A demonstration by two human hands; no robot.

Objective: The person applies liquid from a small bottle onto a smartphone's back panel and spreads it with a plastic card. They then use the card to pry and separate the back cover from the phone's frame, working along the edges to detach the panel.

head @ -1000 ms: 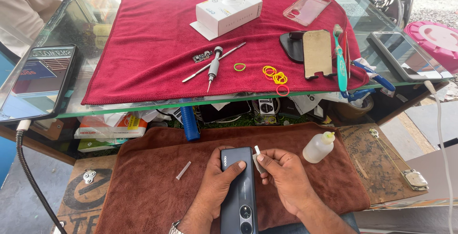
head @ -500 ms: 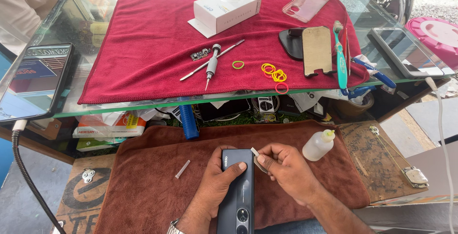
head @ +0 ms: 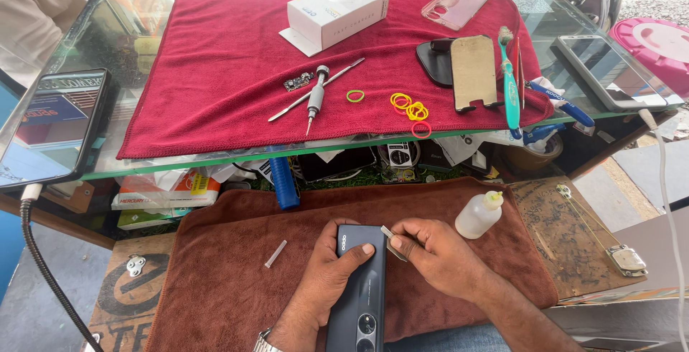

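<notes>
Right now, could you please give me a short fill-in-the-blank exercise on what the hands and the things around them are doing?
1. The left hand steadies a dark ____ lying back up on the brown towel.
2. The right hand holds a thin tool against the phone's ____ edge.
3. The small squeeze bottle stands on the ____ towel.

Missing words: phone; right; brown

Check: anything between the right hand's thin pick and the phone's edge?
Nothing visible. The right hand holds the thin pick right at the dark phone's upper right edge; the left hand grips the phone from the other side.
</notes>
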